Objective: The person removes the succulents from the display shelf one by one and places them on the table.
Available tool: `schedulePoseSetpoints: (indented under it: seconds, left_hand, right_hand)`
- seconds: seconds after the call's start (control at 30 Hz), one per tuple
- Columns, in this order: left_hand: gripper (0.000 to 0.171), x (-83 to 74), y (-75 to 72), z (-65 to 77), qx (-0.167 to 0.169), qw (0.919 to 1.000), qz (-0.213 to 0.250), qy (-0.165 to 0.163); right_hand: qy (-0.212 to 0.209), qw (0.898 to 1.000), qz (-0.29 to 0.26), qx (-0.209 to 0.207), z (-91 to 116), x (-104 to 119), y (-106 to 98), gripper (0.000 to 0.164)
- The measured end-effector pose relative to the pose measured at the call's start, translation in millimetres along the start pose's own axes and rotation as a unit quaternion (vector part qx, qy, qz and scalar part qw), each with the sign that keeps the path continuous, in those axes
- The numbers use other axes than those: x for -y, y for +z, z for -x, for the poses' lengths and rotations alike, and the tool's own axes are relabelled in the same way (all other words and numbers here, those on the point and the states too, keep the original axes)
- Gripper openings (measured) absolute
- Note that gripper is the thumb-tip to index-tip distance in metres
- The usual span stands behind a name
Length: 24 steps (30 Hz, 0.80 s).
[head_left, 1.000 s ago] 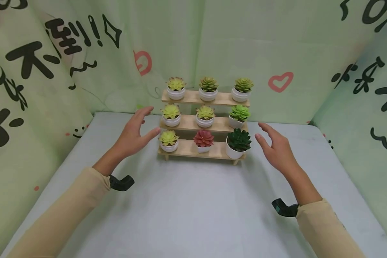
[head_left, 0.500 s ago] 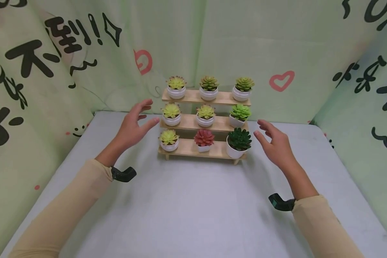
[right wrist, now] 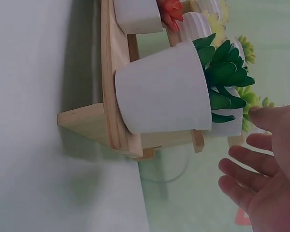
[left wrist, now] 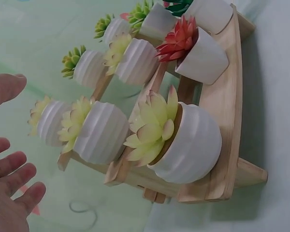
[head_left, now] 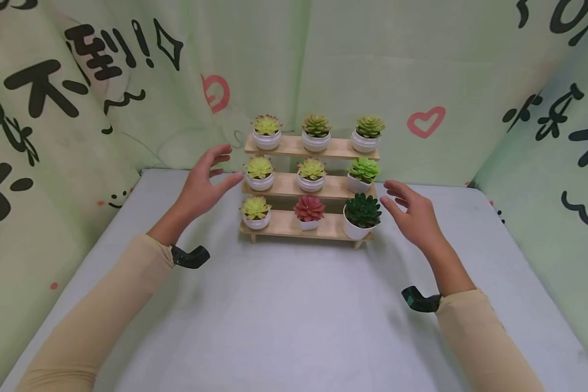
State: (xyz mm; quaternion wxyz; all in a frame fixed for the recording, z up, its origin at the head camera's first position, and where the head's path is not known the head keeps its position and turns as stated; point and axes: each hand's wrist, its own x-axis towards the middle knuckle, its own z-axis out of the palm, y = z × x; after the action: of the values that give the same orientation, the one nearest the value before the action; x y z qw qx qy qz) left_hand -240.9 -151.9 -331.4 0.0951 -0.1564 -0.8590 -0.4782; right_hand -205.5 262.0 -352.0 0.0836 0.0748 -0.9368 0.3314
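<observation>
A three-tier wooden plant stand [head_left: 284, 231] stands toward the back of the table, each tier bearing a row of potted succulents. On the bottom tier are a yellow-green succulent [head_left: 256, 212], a red succulent [head_left: 309, 211] and a dark green succulent [head_left: 362, 216] in a larger white pot [right wrist: 162, 92]. My left hand [head_left: 201, 185] hovers just left of the stand, fingers loosely spread, apart from the pots. To the right of the stand my right hand [head_left: 414, 218] is held the same way, close to the dark green succulent. Neither hand holds anything.
A pale green curtain [head_left: 353, 71] with black lettering and red hearts hangs behind and on both sides. The stand rests on a white table [head_left: 284, 316]. Dark camera mounts [head_left: 191, 257] sit at the wrists.
My right hand has moved left and slightly up, nearer the stand. My left hand has risen a little beside it. The pots have stayed in place.
</observation>
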Motion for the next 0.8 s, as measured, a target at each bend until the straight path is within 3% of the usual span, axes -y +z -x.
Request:
schedulePoseSetpoints:
  seconds: [0.57, 0.8]
  left_hand:
    - [0.068, -3.8, 3.0, -10.1, -0.004, 0.9998, 0.005, -0.020]
    - [0.070, -5.2, 4.2, -17.8, -0.004, 0.9998, 0.013, -0.011]
  right_hand:
    - [0.016, 0.999, -0.035, -0.016, -8.0, -8.1, 9.5, 0.049]
    - [0.031, 0.997, -0.060, -0.024, -12.4, -12.2, 14.9, 0.047]
